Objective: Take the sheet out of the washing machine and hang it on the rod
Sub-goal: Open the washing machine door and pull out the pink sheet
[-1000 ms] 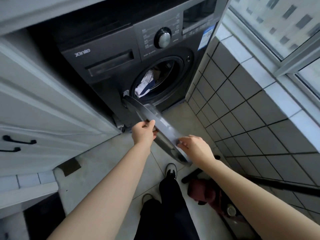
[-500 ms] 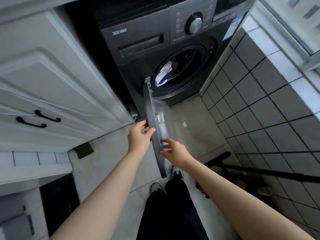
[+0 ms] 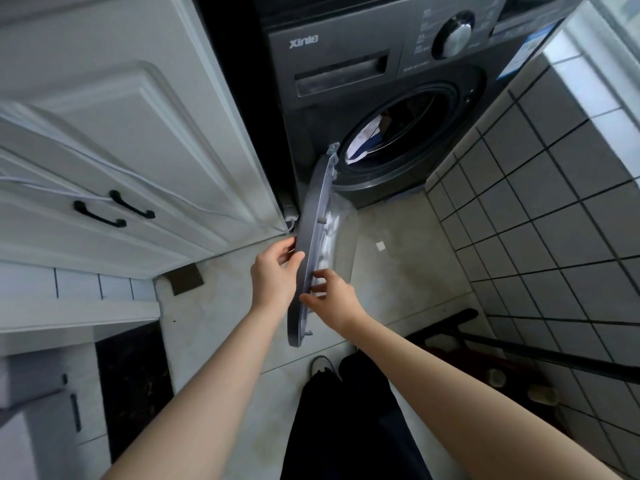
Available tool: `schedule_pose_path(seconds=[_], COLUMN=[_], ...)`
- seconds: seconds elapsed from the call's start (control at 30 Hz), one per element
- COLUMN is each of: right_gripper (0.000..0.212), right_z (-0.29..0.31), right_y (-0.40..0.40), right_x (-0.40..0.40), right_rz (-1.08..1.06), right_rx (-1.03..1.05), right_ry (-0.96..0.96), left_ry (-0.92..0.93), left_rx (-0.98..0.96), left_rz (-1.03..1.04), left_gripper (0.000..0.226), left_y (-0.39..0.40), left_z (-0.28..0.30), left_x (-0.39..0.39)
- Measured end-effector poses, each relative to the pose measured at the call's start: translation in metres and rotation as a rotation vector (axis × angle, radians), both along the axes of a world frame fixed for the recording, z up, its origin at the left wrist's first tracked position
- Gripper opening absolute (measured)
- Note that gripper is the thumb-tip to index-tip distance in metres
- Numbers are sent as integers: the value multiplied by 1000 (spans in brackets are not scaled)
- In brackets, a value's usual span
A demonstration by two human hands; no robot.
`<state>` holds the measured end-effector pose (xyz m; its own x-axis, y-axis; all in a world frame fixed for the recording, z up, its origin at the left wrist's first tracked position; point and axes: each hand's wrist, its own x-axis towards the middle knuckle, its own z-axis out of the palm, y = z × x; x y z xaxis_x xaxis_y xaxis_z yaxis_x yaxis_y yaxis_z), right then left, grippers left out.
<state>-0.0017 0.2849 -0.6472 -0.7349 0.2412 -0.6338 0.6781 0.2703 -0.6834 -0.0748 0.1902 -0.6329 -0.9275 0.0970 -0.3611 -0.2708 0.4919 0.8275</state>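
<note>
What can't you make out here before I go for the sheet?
Head view only:
- Sheet: mostly hidden inside the dark drum; its extent is unclear.
- Rod: not in view.
- Left hand: fingertips hidden behind the door.
- Washing machine panel text: too small and blurred.
</note>
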Motion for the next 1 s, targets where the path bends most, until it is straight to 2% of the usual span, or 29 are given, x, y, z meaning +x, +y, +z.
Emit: schedule_pose_path(seconds=[0.23,0.5,0.7,0.8,1.0], right_gripper=[43,40,40,40,39], right_z=[0,-5,-7,-12,-28], right_y=[-4,62,138,178,251], right_x=[-7,3,8,5,-11], right_rz=[118,116,105,122,190], right_rx=[81,201,301,350,423], right_ry=[-2,-42,-23,-20,-20], left_ry=[37,232,377,443,418], left_rx=[-72,-166,-197,-275,-376], left_rz=[0,27,-122,-262,-469], left_gripper=[26,30,26,26,29], left_y=[-10,22,81,114,177], left_z=[7,27,38,30,12], left_x=[-5,-20,-34,-37,-41])
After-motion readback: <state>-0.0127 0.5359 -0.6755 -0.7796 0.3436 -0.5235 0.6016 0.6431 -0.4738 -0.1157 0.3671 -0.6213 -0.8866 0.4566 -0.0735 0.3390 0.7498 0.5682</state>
